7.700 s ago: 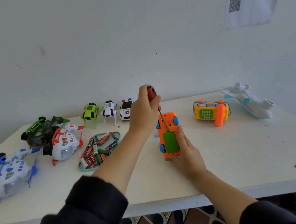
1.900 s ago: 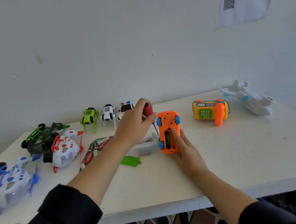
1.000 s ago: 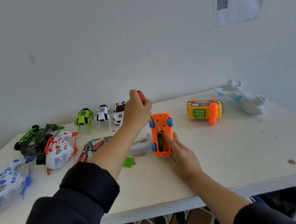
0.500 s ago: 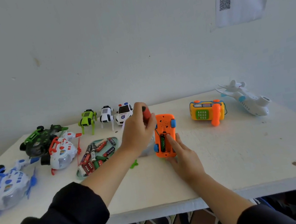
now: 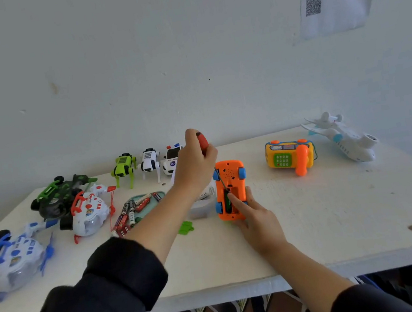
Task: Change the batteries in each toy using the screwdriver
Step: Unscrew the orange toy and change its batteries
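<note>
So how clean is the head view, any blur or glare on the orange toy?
Head view: orange toy and screwdriver sharp enough, no glare; light soft and bluish, shadows faint; blue toy at the left edge smeared; wide-angle bends the table.

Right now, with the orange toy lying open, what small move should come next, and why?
Probably lever the battery out. The orange toy has its cover off, the left hand aims the screwdriver tip into the compartment, and the right hand steadies the toy.
</note>
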